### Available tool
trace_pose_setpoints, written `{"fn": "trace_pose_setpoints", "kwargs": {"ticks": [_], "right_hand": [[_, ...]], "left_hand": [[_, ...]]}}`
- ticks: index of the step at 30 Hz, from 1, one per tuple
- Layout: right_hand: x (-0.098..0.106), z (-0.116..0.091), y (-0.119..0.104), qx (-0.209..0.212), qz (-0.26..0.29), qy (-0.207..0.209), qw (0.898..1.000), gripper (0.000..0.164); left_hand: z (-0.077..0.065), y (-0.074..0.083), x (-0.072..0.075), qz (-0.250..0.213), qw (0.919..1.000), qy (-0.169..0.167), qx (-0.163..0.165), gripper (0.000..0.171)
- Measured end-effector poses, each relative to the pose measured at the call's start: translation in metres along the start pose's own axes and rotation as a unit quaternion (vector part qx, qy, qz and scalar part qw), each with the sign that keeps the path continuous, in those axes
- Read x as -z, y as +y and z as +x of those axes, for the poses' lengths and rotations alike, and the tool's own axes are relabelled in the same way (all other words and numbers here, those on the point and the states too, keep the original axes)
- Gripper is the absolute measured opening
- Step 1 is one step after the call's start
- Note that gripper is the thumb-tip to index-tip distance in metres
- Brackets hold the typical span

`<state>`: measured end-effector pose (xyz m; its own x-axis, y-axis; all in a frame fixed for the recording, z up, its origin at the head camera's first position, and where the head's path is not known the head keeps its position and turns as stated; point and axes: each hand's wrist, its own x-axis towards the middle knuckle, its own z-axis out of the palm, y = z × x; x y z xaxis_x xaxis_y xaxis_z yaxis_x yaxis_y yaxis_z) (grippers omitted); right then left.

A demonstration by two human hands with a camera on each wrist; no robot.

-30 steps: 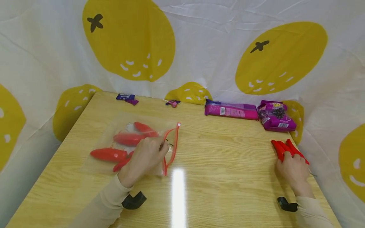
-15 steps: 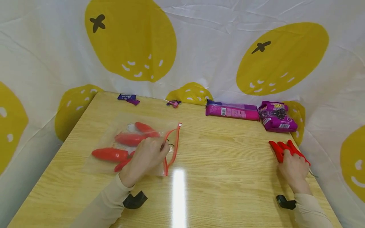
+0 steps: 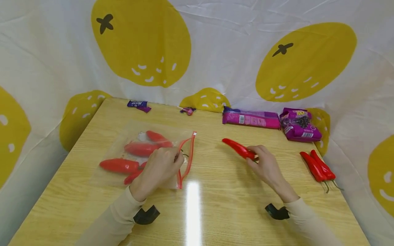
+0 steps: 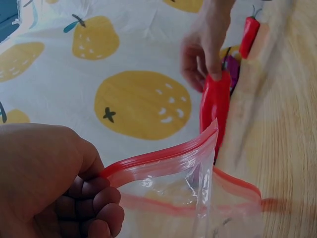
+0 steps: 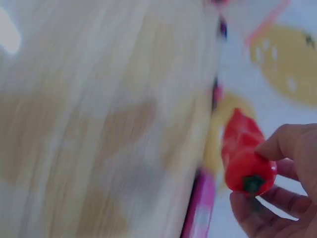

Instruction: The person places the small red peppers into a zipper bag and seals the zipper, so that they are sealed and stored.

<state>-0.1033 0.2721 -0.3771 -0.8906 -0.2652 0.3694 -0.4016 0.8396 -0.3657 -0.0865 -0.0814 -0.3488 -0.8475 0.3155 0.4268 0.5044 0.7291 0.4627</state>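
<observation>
Red pepper (image 3: 236,148) in the right hand (image 3: 268,168), held near its stem end between thumb and curled fingers; tip points away from them, leftward, toward the bag. It hangs clear of the wooden table (image 3: 227,212). Right wrist view blurred behind it, but the thumb over the pepper's shoulder and the green stem cap between the fingers show well.

Left hand (image 3: 157,170) pinches the red-edged mouth of a clear zip bag (image 3: 190,153); mouth gapes just to the right of those fingers. Bag lies flat, its body spreading left of the fingers and under the hand. Bagged peppers (image 3: 119,166) inside, left of and beyond the knuckles; exact count hidden by the hand.

Right of the right fingers, well apart: two loose peppers (image 3: 312,167) side by side, stems toward the person. Beyond the right fingers, at the table's back edge: long pink-purple packet (image 3: 252,119), grape-printed pack (image 3: 300,126) touching or nearly so. Beyond the left fingers: lollipop (image 3: 189,112), small dark-blue wrapper (image 3: 136,104) farther left.
</observation>
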Motion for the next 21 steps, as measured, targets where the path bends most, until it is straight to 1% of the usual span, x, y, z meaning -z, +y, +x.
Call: {"fn": "trace_pose_setpoints", "kwargs": {"ticks": [1, 3, 5, 7, 10, 12, 14, 16, 17, 19, 21], "right_hand": [[-0.009, 0.006, -0.015, 0.022, 0.029, -0.012, 0.999, 0.032], [-0.025, 0.016, -0.043, 0.061, 0.082, -0.032, 0.994, 0.029], [-0.038, 0.024, -0.068, 0.095, 0.134, -0.05, 0.985, 0.027], [-0.049, 0.032, -0.088, 0.122, 0.179, -0.069, 0.974, 0.025], [-0.064, 0.042, -0.112, 0.154, 0.229, -0.091, 0.957, 0.025], [-0.074, 0.048, -0.123, 0.168, 0.254, -0.099, 0.947, 0.026], [-0.085, 0.053, -0.132, 0.177, 0.27, -0.101, 0.941, 0.025], [-0.096, 0.057, -0.139, 0.18, 0.279, -0.102, 0.938, 0.024], [-0.1, 0.059, -0.142, 0.181, 0.276, -0.101, 0.938, 0.021], [-0.109, 0.062, -0.149, 0.183, 0.259, -0.096, 0.943, 0.017], [-0.115, 0.065, -0.157, 0.176, 0.247, -0.097, 0.948, 0.011]], "left_hand": [[0.0, 0.0, 0.0, 0.0, 1.0, -0.003, 0.004, 0.029], [-0.001, 0.0, 0.001, 0.0, 0.9999, -0.009, 0.014, 0.028], [-0.002, 0.001, 0.001, -0.001, 0.9996, -0.016, 0.025, 0.027], [-0.003, 0.001, 0.001, -0.001, 0.9991, -0.023, 0.037, 0.024], [-0.003, 0.001, 0.002, 0.002, 0.9987, -0.028, 0.043, 0.02], [-0.002, 0.001, 0.002, 0.007, 0.9989, -0.026, 0.039, 0.018], [-0.002, 0.001, 0.002, 0.013, 0.9994, -0.019, 0.027, 0.02], [-0.001, 0.001, 0.002, 0.021, 0.9996, -0.01, 0.017, 0.023], [-0.001, 0.001, 0.002, 0.025, 0.9996, -0.005, 0.011, 0.025], [-0.001, 0.0, 0.002, 0.027, 0.9996, 0.002, 0.007, 0.029], [-0.001, 0.001, 0.002, 0.026, 0.9996, 0.005, 0.007, 0.031]]}}
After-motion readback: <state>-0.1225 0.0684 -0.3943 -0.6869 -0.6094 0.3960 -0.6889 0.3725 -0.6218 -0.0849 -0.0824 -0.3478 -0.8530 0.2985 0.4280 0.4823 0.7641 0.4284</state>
